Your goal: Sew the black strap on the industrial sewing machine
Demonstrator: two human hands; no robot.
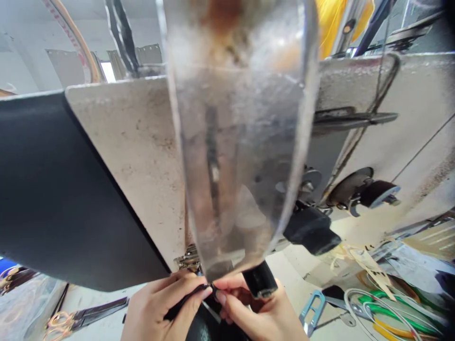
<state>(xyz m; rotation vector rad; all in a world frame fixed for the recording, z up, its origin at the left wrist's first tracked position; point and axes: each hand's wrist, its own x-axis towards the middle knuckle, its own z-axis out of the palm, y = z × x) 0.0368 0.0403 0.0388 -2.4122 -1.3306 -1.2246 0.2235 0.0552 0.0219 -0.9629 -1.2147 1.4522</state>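
Observation:
Below the head of a sewing machine [124,147], my two hands meet at the bottom middle. My left hand [156,305] is closed, its thumb and fingers pinching a black piece of material [204,324]. Close beside it, my right hand [258,315] also pinches the black material, fingertips almost touching those of the left. A scratched clear plastic guard [241,142] hangs in front and blurs what lies behind it. The metal parts [190,258] near the needle show only partly just above the left fingers. What kind of item the black material is, I cannot make out.
Black knobs [313,229] and thread discs stick out of the machine's right side. Blue-handled snips [313,310] lie at lower right, beside coiled green, yellow and white cords [391,308]. Dark straps with gold-coloured loops [59,322] lie at lower left.

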